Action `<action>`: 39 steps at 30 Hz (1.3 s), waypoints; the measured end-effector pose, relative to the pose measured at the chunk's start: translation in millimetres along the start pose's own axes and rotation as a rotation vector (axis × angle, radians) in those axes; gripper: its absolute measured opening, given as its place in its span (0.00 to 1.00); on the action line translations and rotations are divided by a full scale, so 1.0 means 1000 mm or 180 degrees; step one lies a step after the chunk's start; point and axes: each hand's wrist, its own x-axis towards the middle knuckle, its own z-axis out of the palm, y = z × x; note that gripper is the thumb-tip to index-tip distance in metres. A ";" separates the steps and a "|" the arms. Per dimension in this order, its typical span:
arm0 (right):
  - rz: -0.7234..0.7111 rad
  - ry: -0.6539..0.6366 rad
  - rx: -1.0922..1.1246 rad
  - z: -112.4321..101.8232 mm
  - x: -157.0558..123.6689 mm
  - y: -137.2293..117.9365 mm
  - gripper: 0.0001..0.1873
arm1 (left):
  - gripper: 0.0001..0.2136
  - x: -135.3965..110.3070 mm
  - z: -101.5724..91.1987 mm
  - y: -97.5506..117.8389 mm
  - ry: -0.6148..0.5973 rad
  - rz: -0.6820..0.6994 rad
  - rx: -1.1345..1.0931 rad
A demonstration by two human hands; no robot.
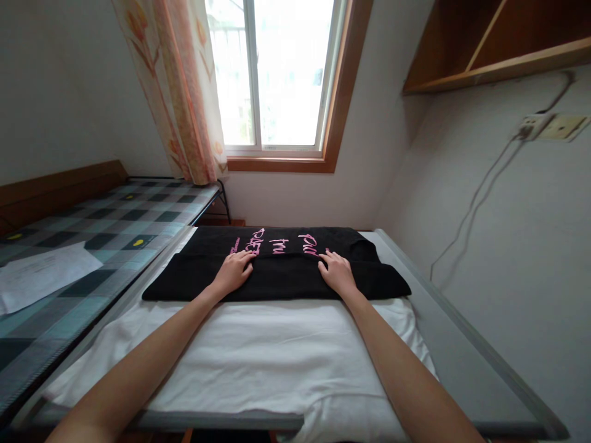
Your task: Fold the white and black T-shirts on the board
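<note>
A black T-shirt [286, 278] with pink lettering lies across the far part of the table, its near side folded over toward the lettering. My left hand [234, 271] rests on the folded part left of the middle, fingers stretched out and lying flat at the fold's edge. On the right, my right hand [337, 271] presses flat on the same fold with its fingers slightly spread. Neither hand grips anything. Beneath and in front of the black shirt, a white T-shirt [268, 357] is spread out, part of it hanging over the table's near edge.
The grey table [466, 344] shows at the right, along the wall. To the left is a bed with a checked mattress [152, 212] and white paper [46, 277]. A window [290, 74], a flowered curtain [180, 92], a wooden shelf [498, 67] and a wall socket with cord [535, 126] surround it.
</note>
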 end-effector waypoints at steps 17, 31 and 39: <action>-0.0009 0.0019 -0.0028 0.001 0.000 0.001 0.21 | 0.17 0.000 -0.001 0.001 0.0070 0.0032 -0.0038; 0.0014 -0.0003 -0.0011 0.001 0.000 0.001 0.21 | 0.17 0.001 0.000 0.000 0.0002 0.0020 0.0033; 0.0027 -0.0029 0.0001 0.001 0.000 0.001 0.21 | 0.17 0.001 -0.001 0.001 -0.0015 -0.0014 0.0066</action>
